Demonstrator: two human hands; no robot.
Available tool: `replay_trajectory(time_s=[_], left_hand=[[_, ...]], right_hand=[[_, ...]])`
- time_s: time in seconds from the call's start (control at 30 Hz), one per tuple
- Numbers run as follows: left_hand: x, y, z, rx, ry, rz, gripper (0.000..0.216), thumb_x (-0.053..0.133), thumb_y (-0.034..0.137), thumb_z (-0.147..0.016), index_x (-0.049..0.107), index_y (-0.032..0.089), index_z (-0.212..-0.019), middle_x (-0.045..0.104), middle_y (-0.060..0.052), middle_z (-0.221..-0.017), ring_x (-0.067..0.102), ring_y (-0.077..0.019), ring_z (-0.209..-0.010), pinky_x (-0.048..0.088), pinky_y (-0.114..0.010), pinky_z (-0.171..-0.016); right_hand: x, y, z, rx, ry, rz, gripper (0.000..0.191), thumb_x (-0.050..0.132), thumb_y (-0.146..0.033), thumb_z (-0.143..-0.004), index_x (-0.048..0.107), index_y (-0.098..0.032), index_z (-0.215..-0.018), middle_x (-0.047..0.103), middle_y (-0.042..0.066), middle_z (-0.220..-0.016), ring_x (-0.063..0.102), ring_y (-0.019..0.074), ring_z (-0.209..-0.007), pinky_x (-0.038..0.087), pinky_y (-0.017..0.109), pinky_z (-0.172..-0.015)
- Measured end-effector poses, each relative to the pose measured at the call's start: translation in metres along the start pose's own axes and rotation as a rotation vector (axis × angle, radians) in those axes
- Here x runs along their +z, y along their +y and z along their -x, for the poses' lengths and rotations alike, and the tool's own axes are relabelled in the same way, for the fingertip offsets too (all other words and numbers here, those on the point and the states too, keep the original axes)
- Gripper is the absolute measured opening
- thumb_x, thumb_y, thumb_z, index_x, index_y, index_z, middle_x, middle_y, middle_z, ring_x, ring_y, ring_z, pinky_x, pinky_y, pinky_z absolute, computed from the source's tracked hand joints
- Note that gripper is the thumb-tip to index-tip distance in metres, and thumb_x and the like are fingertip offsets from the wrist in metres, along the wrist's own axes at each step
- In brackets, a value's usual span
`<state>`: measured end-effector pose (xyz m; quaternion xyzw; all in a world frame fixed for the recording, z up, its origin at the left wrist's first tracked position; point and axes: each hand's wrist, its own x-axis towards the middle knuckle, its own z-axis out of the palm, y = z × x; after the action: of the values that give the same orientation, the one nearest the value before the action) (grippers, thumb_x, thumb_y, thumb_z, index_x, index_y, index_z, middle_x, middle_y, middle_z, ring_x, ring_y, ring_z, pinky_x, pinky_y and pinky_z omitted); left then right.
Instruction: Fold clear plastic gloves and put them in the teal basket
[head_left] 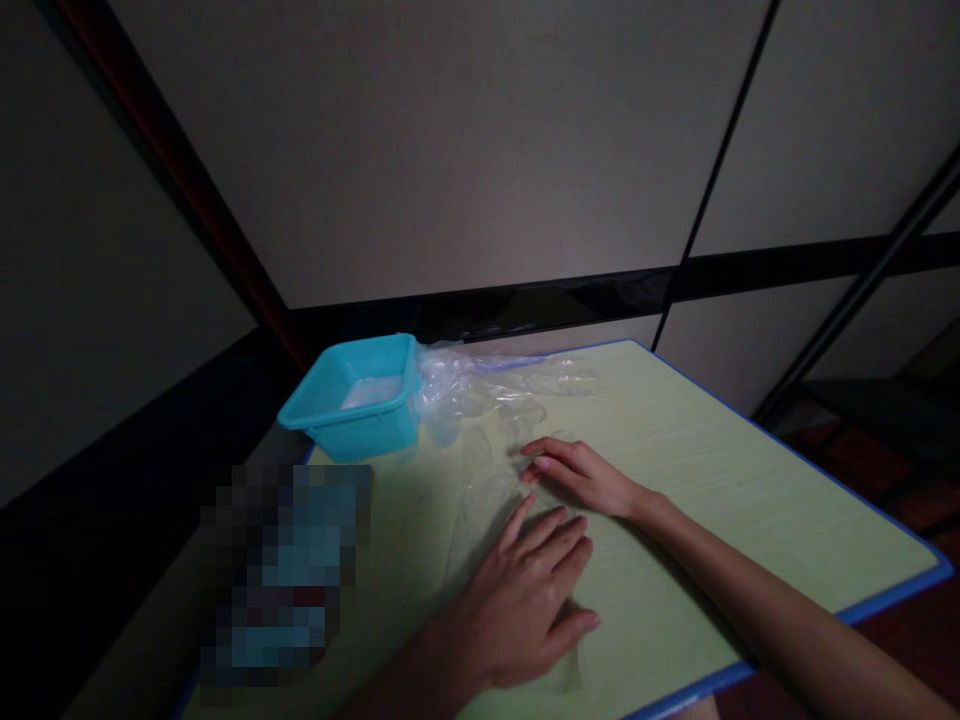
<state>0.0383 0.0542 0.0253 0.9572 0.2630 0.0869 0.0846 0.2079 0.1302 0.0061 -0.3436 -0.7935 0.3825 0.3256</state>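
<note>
Dim light. Pale green table [712, 470] with blue edge. Left hand [525, 590] lies flat, fingers spread, palm down on a clear plastic sheet [480, 490] spread on the tabletop. Right hand [581, 475] also flat on the sheet, just beyond the left, fingers pointing left. Turquoise tub [358, 400] at the far corner; crumpled clear plastic [487, 385] touching its right side.

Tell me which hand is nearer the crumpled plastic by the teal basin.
Right. The right hand lies just short of the crumpled plastic; the left hand sits further back.
</note>
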Motion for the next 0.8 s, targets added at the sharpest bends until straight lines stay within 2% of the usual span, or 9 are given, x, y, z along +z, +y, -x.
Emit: replay_trajectory(time_s=[0.27, 0.4, 0.5, 0.57, 0.63, 0.73, 0.8], left_hand=[[0.0, 0.007, 0.001, 0.033, -0.005, 0.025, 0.044, 0.033, 0.045, -0.089, 0.042, 0.018, -0.122, 0.043, -0.006, -0.134, 0.031, -0.0197, -0.126, 0.01, -0.046, -0.108], [0.0, 0.01, 0.001, 0.042, -0.003, 0.029, 0.042, 0.036, 0.044, -0.088, 0.043, 0.018, -0.121, 0.043, -0.006, -0.133, 0.031, -0.0185, -0.126, 0.01, -0.043, -0.108], [0.001, 0.01, 0.001, 0.032, 0.014, 0.029, 0.04, 0.04, 0.042, -0.087, 0.043, 0.018, -0.12, 0.042, -0.006, -0.134, 0.031, -0.0176, -0.126, 0.009, -0.042, -0.109], [0.002, 0.009, 0.001, 0.023, 0.038, 0.031, 0.039, 0.042, 0.041, -0.087, 0.044, 0.018, -0.118, 0.043, -0.005, -0.133, 0.032, -0.0174, -0.125, 0.012, -0.042, -0.109], [0.002, 0.009, 0.0, 0.009, 0.066, 0.039, 0.037, 0.043, 0.039, -0.087, 0.045, 0.018, -0.117, 0.046, -0.005, -0.13, 0.035, -0.0171, -0.123, 0.014, -0.041, -0.108], [0.002, 0.009, 0.0, -0.015, 0.086, 0.064, 0.034, 0.043, 0.037, -0.087, 0.046, 0.018, -0.116, 0.052, -0.005, -0.123, 0.041, -0.0161, -0.118, 0.015, -0.04, -0.108], [0.001, 0.009, -0.001, -0.026, 0.083, 0.083, 0.032, 0.043, 0.036, -0.088, 0.046, 0.019, -0.115, 0.054, -0.004, -0.12, 0.044, -0.0159, -0.116, 0.016, -0.04, -0.108]], right_hand=[[0.001, -0.004, 0.001, 0.018, 0.004, -0.026, 0.031, 0.036, -0.037, -0.091, 0.051, -0.017, -0.109, 0.066, 0.005, -0.088, 0.061, 0.0162, -0.082, 0.046, 0.032, -0.077], [-0.004, -0.005, -0.003, 0.036, 0.085, -0.239, 0.033, 0.042, -0.043, -0.087, 0.054, -0.015, -0.102, 0.065, 0.005, -0.081, 0.06, 0.0157, -0.079, 0.045, 0.032, -0.077], [-0.014, -0.008, -0.003, 0.111, 0.16, -0.481, 0.035, 0.047, -0.049, -0.082, 0.055, -0.015, -0.088, 0.061, 0.001, -0.065, 0.058, 0.0127, -0.062, 0.047, 0.029, -0.067], [-0.022, -0.009, -0.001, 0.216, 0.09, -0.621, 0.036, 0.05, -0.051, -0.08, 0.054, -0.016, -0.079, 0.056, -0.002, -0.054, 0.052, 0.0098, -0.049, 0.047, 0.027, -0.061], [-0.028, -0.01, 0.003, 0.331, -0.042, -0.691, 0.037, 0.051, -0.051, -0.079, 0.054, -0.015, -0.072, 0.053, -0.004, -0.049, 0.047, 0.0072, -0.043, 0.049, 0.027, -0.06], [-0.03, -0.008, 0.008, 0.438, -0.192, -0.691, 0.039, 0.052, -0.052, -0.078, 0.055, -0.014, -0.069, 0.049, -0.006, -0.046, 0.041, 0.0043, -0.038, 0.049, 0.026, -0.06], [-0.029, -0.005, 0.008, 0.454, -0.204, -0.651, 0.042, 0.051, -0.055, -0.077, 0.054, -0.014, -0.069, 0.047, -0.007, -0.046, 0.039, 0.0038, -0.038, 0.05, 0.027, -0.06]])
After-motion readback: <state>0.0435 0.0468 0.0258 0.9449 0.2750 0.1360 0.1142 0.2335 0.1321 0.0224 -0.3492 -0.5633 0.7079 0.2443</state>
